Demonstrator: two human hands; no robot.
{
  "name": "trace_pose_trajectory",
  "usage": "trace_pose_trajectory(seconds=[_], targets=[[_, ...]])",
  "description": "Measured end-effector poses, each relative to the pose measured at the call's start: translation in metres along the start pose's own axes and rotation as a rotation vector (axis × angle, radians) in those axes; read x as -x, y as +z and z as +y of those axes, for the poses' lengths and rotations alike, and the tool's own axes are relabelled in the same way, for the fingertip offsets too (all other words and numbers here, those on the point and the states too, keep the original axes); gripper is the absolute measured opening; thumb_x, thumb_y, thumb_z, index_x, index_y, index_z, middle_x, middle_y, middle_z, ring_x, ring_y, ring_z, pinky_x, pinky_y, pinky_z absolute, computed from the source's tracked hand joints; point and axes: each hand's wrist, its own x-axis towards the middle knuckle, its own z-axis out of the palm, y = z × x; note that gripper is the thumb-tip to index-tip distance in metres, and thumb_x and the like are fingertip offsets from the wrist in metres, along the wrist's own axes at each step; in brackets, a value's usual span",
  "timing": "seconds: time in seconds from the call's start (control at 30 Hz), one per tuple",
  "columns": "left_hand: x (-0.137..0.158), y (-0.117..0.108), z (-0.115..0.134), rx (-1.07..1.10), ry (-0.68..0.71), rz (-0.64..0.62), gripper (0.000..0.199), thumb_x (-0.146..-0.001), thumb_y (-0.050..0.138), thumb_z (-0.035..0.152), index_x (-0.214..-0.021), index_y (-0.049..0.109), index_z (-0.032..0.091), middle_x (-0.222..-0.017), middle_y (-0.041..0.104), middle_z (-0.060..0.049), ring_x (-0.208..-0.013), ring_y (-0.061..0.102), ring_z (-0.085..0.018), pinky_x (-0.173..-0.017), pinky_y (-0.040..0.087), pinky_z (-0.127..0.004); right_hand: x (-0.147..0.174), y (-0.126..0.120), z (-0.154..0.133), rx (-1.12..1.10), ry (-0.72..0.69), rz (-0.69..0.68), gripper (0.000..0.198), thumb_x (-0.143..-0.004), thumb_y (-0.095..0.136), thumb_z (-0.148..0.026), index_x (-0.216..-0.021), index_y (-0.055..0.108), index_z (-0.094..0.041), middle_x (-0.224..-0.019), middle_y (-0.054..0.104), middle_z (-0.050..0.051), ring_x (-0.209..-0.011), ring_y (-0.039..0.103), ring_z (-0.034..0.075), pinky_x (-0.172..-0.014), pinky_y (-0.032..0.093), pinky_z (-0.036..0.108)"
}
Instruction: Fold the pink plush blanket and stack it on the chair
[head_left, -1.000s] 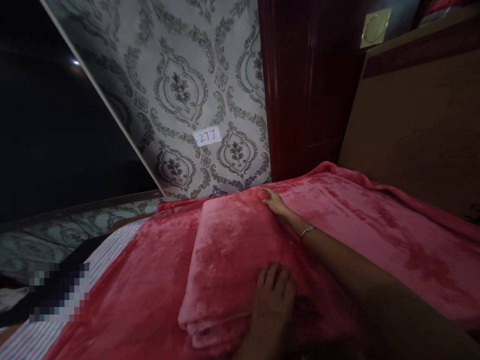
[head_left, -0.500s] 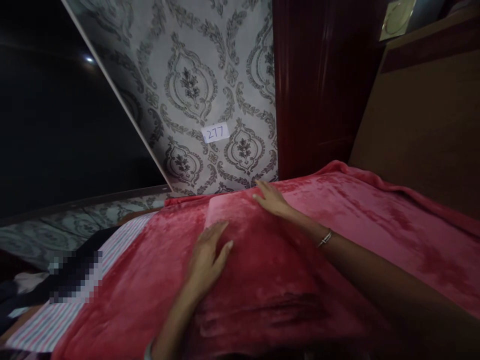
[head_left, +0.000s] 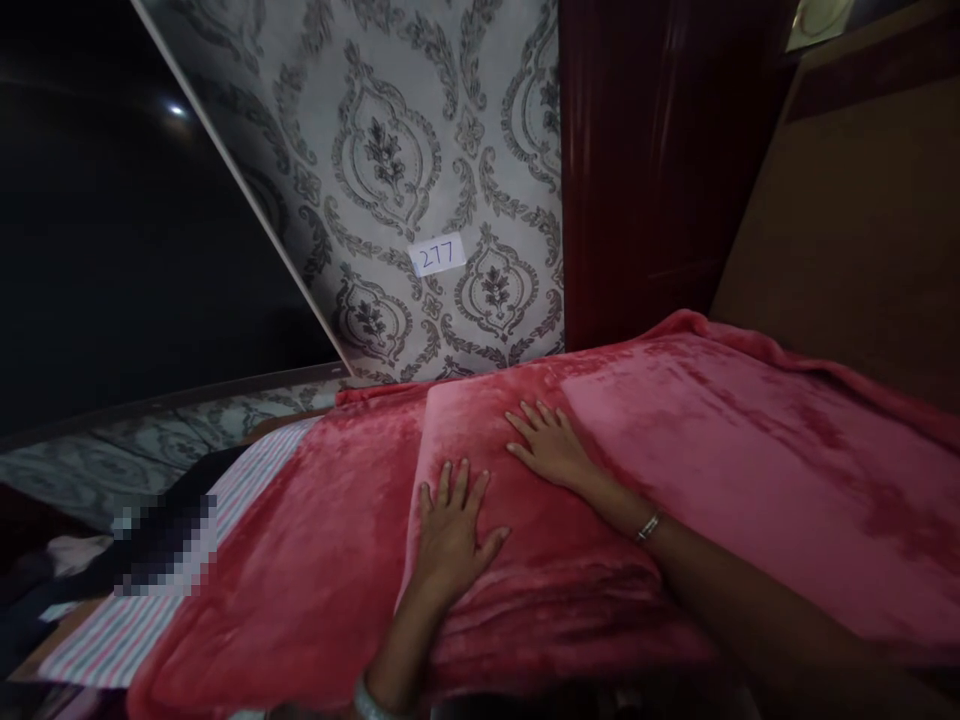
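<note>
A red, plush blanket point(head_left: 712, 430) is spread over a flat surface, with a folded section of it raised as a thicker strip in the middle. My left hand point(head_left: 454, 535) lies flat on the left part of that strip, fingers spread. Farther back and to the right, my right hand point(head_left: 551, 445) rests palm down on the same fold, its fingers also spread. Neither hand grips the cloth. Wrinkles run across the fold's near end, below my hands.
Striped cloth point(head_left: 255, 480) shows under the blanket's left side, beside dark clothing point(head_left: 187, 490). Behind stand a dark screen point(head_left: 150, 250), a patterned wall point(head_left: 390, 200) with a paper marked 277 point(head_left: 437, 254), a dark red panel point(head_left: 637, 180) and a brown board point(head_left: 862, 220).
My left hand has moved right and flattened onto the fold with its fingers spread. My right hand has slid toward me from the far edge, fingers spread wider. The view has shifted slightly.
</note>
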Motion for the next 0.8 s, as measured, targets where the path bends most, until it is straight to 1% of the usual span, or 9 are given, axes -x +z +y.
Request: trace_pose_trajectory(seconds=[0.1, 0.2, 0.3, 0.37, 0.47, 0.57, 0.63, 0.7, 0.8], targets=[[-0.002, -0.001, -0.002, 0.017, 0.016, 0.001, 0.071, -0.091, 0.059, 0.049, -0.155, 0.034, 0.029, -0.166, 0.020, -0.010, -0.153, 0.011, -0.037, -0.116, 0.017, -0.070, -0.002, -0.005, 0.000, -0.004, -0.012, -0.035, 0.066, -0.101, 0.034, -0.058, -0.158, 0.029, -0.026, -0.166, 0.018, 0.010, -0.153, 0.011, 0.032, -0.120, 0.013, 0.057], [-0.004, -0.006, -0.005, 0.049, 0.022, -0.028, 0.071, -0.092, 0.057, 0.051, -0.155, 0.033, 0.030, -0.166, 0.018, -0.010, -0.153, 0.010, -0.037, -0.116, 0.016, -0.069, 0.002, -0.017, 0.001, -0.015, -0.030, -0.137, 0.065, -0.102, 0.033, -0.056, -0.159, 0.026, -0.026, -0.166, 0.016, 0.011, -0.153, 0.011, 0.032, -0.121, 0.012, 0.056], [-0.001, -0.017, -0.007, 0.097, 0.049, -0.058, 0.072, -0.092, 0.056, 0.052, -0.156, 0.031, 0.030, -0.166, 0.020, -0.010, -0.153, 0.010, -0.036, -0.117, 0.016, -0.068, 0.024, -0.032, 0.003, -0.049, -0.092, -0.217, 0.067, -0.101, 0.033, -0.058, -0.159, 0.025, -0.025, -0.165, 0.018, 0.011, -0.153, 0.013, 0.031, -0.122, 0.012, 0.055], [0.006, -0.023, -0.005, 0.131, 0.124, -0.039, 0.071, -0.094, 0.055, 0.049, -0.156, 0.029, 0.030, -0.165, 0.024, -0.010, -0.154, 0.011, -0.034, -0.118, 0.014, -0.067, 0.049, -0.039, 0.004, -0.084, -0.166, -0.230, 0.068, -0.100, 0.035, -0.061, -0.159, 0.026, -0.028, -0.165, 0.019, 0.010, -0.152, 0.013, 0.032, -0.122, 0.013, 0.055], [0.020, -0.023, 0.001, 0.152, 0.257, -0.002, 0.068, -0.093, 0.056, 0.047, -0.155, 0.031, 0.033, -0.165, 0.026, -0.007, -0.153, 0.013, -0.034, -0.119, 0.012, -0.067, 0.093, -0.038, 0.008, -0.119, -0.227, -0.205, 0.071, -0.097, 0.040, -0.064, -0.158, 0.026, -0.031, -0.165, 0.018, 0.007, -0.153, 0.013, 0.032, -0.121, 0.014, 0.058], [0.032, -0.013, 0.009, 0.136, 0.286, 0.015, 0.067, -0.091, 0.060, 0.047, -0.153, 0.036, 0.034, -0.165, 0.026, -0.006, -0.153, 0.014, -0.036, -0.119, 0.012, -0.069, 0.124, -0.026, 0.016, -0.124, -0.217, -0.120, 0.068, -0.098, 0.043, -0.060, -0.158, 0.027, -0.033, -0.165, 0.019, 0.006, -0.153, 0.014, 0.031, -0.120, 0.015, 0.060], [0.035, -0.007, 0.011, 0.125, 0.278, 0.028, 0.067, -0.091, 0.061, 0.046, -0.152, 0.038, 0.034, -0.164, 0.028, -0.006, -0.153, 0.015, -0.037, -0.118, 0.012, -0.069, 0.134, -0.018, 0.020, -0.126, -0.214, -0.072, 0.065, -0.098, 0.044, -0.056, -0.157, 0.028, -0.034, -0.165, 0.021, 0.004, -0.153, 0.015, 0.030, -0.120, 0.017, 0.060], [0.035, -0.003, 0.011, 0.129, 0.272, 0.025, 0.065, -0.091, 0.061, 0.046, -0.151, 0.040, 0.034, -0.163, 0.030, -0.005, -0.152, 0.016, -0.036, -0.118, 0.013, -0.069, 0.136, -0.012, 0.022, -0.126, -0.213, -0.053, 0.064, -0.099, 0.044, -0.055, -0.157, 0.028, -0.034, -0.165, 0.021, 0.004, -0.152, 0.016, 0.029, -0.120, 0.017, 0.059], [0.036, -0.011, 0.009, 0.211, 0.281, 0.015, 0.057, -0.092, 0.058, 0.044, -0.147, 0.047, 0.033, -0.159, 0.039, -0.005, -0.151, 0.022, -0.034, -0.119, 0.014, -0.068, 0.134, -0.010, 0.023, -0.125, -0.210, -0.038, 0.063, -0.099, 0.043, -0.055, -0.157, 0.030, -0.034, -0.165, 0.022, 0.004, -0.152, 0.018, 0.028, -0.121, 0.018, 0.058]])
